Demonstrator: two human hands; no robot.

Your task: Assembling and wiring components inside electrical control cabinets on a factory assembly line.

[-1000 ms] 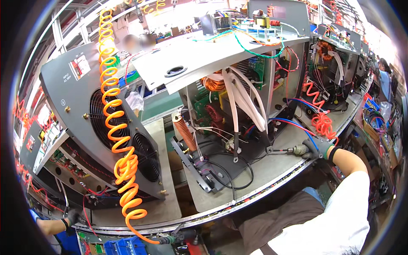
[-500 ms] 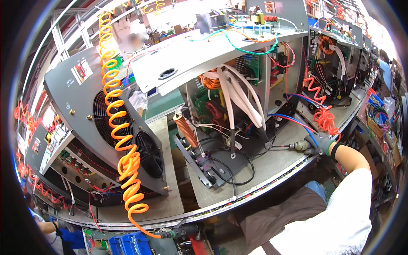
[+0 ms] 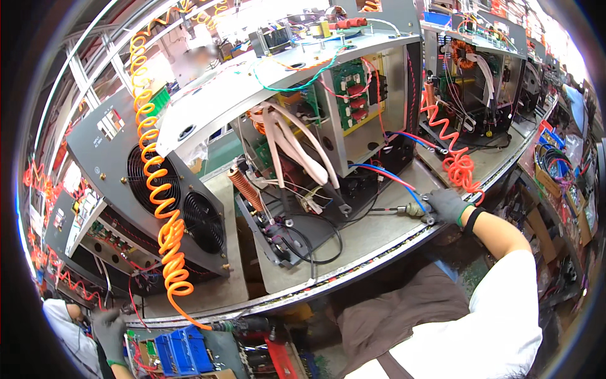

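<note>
My right hand [image 3: 447, 207], in a grey glove with a black wristband, is closed around the rear end of an air screwdriver [image 3: 410, 209]. The screwdriver lies level just above or on the metal bench plate, its long thin bit pointing left. Ring-lugged blue and red cables [image 3: 404, 181] pass close by my fingers. Left of the bit, thick white-sleeved cables [image 3: 297, 155] hang from an open grey machine chassis [image 3: 372, 120]. At the lower left, my gloved left hand [image 3: 110, 333] is raised with fingers stretched out, beside blue parts bins [image 3: 184, 350]; nothing shows in it.
An orange coiled hose [image 3: 151, 145] hangs in front of a grey fan panel [image 3: 107, 145] and leads to another air tool [image 3: 249, 324]. A red coiled hose [image 3: 464, 170] lies by my right hand. Another chassis [image 3: 473, 88] stands farther right. A co-worker [image 3: 63, 312] is at far left.
The view has turned, so the bench and machines sit farther left. My left hand has come up into view at the lower left. My right hand stays on the screwdriver.
</note>
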